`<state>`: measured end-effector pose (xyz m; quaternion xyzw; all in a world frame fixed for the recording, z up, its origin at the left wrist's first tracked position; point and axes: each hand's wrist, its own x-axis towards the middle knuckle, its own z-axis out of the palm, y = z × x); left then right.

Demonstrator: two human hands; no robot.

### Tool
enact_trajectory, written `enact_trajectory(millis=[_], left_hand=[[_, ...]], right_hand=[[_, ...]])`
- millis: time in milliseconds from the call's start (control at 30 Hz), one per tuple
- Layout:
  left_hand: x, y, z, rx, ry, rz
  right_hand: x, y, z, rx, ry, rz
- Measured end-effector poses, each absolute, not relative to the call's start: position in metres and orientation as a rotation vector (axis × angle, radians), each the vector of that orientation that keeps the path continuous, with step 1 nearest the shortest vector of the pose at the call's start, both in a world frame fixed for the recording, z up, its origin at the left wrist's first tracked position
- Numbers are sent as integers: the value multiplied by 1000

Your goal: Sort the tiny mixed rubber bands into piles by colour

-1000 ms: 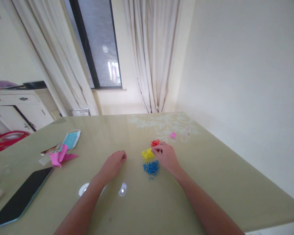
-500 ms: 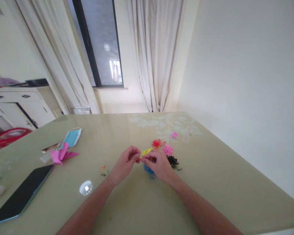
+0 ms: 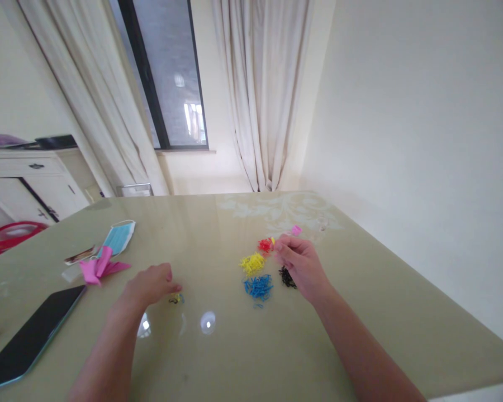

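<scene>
My left hand is closed, fingertips pressed together at the table, right at a little group of mixed-colour rubber bands; whatever it pinches is hidden. My right hand pinches a tiny yellow rubber band between thumb and forefinger, just above the red rubber bands. Left of this hand lie a yellow pile of bands and, nearer me, a blue pile. Black bands show partly from under the right hand, which covers the nearer pink pile.
At the left lie a dark tablet, a pink folded piece and a blue face mask. A small pink bit sits farther back. The glossy table meets a white wall on the right.
My hands were together over the yellow pile and have parted. The left moved left to the mixed bands; the right moved right and slightly up with a yellow band.
</scene>
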<state>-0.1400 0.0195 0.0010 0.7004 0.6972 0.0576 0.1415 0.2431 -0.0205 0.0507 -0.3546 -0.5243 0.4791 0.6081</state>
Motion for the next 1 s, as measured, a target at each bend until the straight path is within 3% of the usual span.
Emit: enact_trajectory(millis=[167, 367, 533, 1000], left_hand=[[-124, 19, 8, 2054, 1897, 93], [-96, 24, 14, 2076, 1750, 416], [-60, 22, 17, 1949, 1460, 814], [-35, 15, 10, 1904, 1545, 996]], right_hand=[[235, -8, 31, -1077, -1594, 759], [225, 9, 0, -1426, -1914, 367], [228, -1, 7, -1249, -1820, 387], [209, -15, 1, -1212, -1979, 458]])
